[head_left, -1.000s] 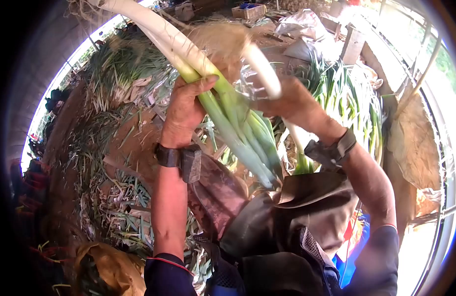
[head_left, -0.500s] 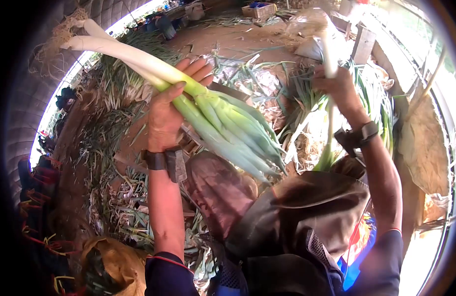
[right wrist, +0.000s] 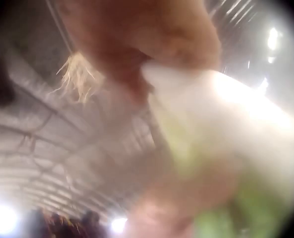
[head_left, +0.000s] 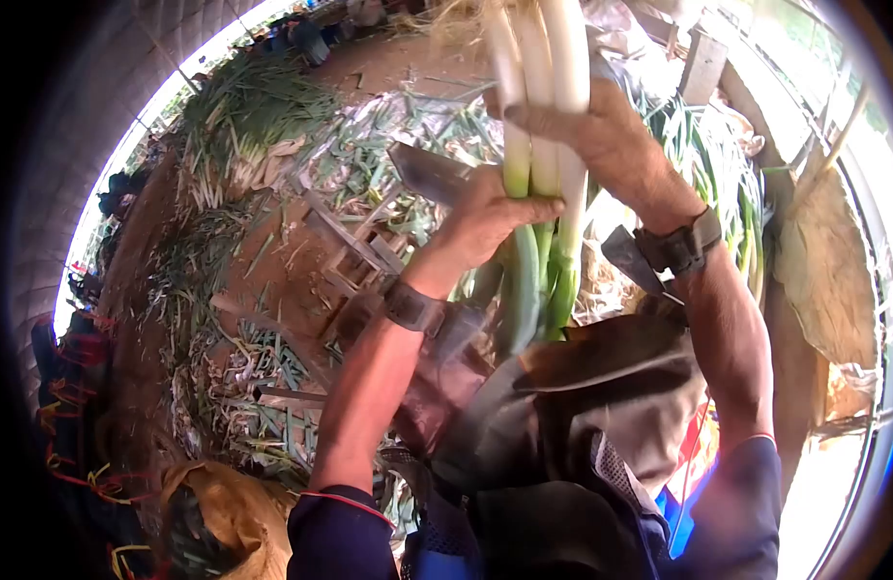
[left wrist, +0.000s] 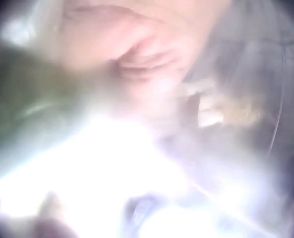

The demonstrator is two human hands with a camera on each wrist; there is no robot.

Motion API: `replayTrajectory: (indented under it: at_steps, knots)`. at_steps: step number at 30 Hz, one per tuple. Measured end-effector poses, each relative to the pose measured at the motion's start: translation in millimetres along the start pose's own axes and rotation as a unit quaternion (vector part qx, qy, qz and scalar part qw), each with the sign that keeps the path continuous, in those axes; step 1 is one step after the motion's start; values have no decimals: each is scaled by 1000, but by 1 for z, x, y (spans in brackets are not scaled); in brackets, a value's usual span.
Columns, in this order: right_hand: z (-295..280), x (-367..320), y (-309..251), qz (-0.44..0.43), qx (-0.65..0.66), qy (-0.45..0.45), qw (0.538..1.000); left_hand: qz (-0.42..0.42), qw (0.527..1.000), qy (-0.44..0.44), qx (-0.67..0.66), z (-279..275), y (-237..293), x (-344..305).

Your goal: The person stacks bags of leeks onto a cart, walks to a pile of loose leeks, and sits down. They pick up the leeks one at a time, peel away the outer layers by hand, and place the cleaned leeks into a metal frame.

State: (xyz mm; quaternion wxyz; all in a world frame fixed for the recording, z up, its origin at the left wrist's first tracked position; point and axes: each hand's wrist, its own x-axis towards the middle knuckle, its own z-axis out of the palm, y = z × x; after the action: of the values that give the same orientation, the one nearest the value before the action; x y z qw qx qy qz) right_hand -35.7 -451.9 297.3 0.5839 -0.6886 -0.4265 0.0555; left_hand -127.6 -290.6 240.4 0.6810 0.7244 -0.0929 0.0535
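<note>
Three leeks [head_left: 538, 68] stand upright in front of the person, white shafts up and green leaves down toward the lap. The left hand [head_left: 490, 217] grips them where white turns green, its thumb laid across the front. Higher up, the right hand [head_left: 615, 140] holds the white shafts, thumb across them. Part of the leaves is hidden behind the dark apron [head_left: 611, 362]. In the right wrist view a blurred white leek shaft [right wrist: 221, 114] lies against the hand, with pale roots [right wrist: 80, 77] beyond. The left wrist view is mostly washed out by glare.
At the right lies a pile of leeks [head_left: 741, 213] beside a wooden post [head_left: 703, 68]. Another heap [head_left: 258, 116] lies back left. Leaf trimmings [head_left: 272, 435] cover the ground at left, near a wooden frame [head_left: 345, 232] and a brown sack [head_left: 224, 512].
The left hand has swung its leeks rightward and turned them upright. The right hand, raised at the right with another leek half a second ago, has come in beside it; the leeks are now together.
</note>
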Motion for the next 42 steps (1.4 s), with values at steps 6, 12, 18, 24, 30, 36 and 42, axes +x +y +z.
replayTrajectory:
  at_steps: [6, 12, 18, 24, 30, 36, 42]
  knots:
    - [-45, -15, -3, -15, 190, -3, 982, 22, 998, 31, -52, -12, -18, -14]
    - [-84, -22, -5, -50, 187, -7, 981, -53, 997, 32, 34, 14, -47, -27]
    - [-77, -34, -49, -64, 281, -16, 958, 122, 967, 145, 169, 62, -99, -13]
    - [-98, -40, -42, 9, 286, 96, 953, -42, 965, 196, 171, 32, -93, -23]
    - [-129, -35, 2, -51, 186, 68, 979, -66, 965, 243, 78, -20, -90, -19]
    - [-90, -27, 14, 24, 254, 25, 967, -96, 992, -81, 20, 37, -36, 5]
    - [-69, -37, 2, 71, 304, -12, 950, 29, 995, -91, -14, 77, -42, 9]
